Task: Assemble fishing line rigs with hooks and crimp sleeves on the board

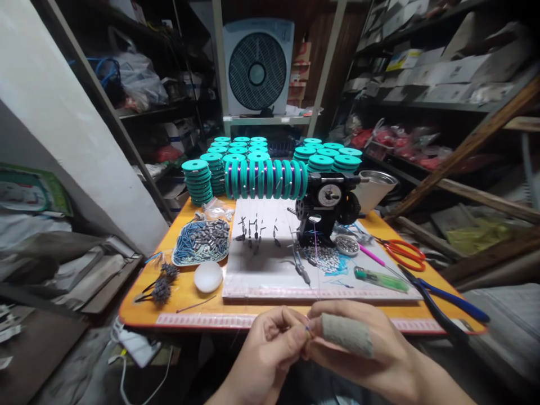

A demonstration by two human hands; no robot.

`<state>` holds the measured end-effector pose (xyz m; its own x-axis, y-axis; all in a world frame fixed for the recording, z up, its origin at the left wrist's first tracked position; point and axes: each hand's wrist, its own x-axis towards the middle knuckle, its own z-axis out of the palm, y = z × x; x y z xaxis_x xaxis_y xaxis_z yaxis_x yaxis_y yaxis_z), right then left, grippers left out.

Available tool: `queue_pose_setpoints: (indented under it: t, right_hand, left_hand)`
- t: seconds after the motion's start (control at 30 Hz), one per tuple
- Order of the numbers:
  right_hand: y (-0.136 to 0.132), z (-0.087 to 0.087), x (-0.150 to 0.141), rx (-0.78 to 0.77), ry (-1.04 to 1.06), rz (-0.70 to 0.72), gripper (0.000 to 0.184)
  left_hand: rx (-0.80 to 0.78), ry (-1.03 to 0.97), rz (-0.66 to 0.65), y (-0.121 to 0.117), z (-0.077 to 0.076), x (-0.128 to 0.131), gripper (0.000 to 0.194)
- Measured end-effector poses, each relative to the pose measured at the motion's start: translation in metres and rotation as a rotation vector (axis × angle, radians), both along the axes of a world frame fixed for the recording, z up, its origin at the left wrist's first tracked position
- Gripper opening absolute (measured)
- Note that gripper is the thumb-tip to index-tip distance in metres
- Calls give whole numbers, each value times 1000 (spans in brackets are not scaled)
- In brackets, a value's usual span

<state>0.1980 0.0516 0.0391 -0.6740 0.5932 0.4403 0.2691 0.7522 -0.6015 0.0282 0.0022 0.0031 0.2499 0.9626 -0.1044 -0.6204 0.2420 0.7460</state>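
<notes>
My left hand [272, 351] and my right hand [382, 351] meet just in front of the table's near edge. Both are closed, fingertips pinched together on a thin purple line [316, 242] that rises toward the black hand-cranked winder [323, 230]. A tiny blue bit shows between the fingertips; its kind is too small to make out. Grey cloth tape [347, 335] wraps a finger of my right hand. On the winder's shaft sits a row of teal spools [265, 180] wound with purple line. Small dark weights with swivels [302, 274] lie on the white board [261, 281].
A tray [174, 260] holds grey cylindrical weights and blue pieces, beside a white round lump [208, 277]. Rightward lie a green cutter [382, 279], orange scissors [405, 254] and blue-handled pliers [453, 301]. Teal spool stacks [196, 183] and a box fan [257, 67] stand behind.
</notes>
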Motion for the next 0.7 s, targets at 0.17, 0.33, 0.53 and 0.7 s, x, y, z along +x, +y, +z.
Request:
queue_pose_setpoints:
  t: [0.17, 0.33, 0.53, 0.7]
  right_hand:
    - [1, -1, -2, -57, 113, -24, 12]
    - [9, 9, -13, 147, 185, -89, 18]
    - [2, 8, 0, 209, 95, 60, 31]
    - [-3, 6, 1, -57, -57, 34, 9]
  left_hand:
    - [839, 901, 570, -2, -10, -2, 12]
    - [1425, 1257, 671, 4, -4, -7, 22]
    - [456, 480, 305, -1, 0, -3, 16]
    - [34, -61, 28, -2, 1, 1, 31]
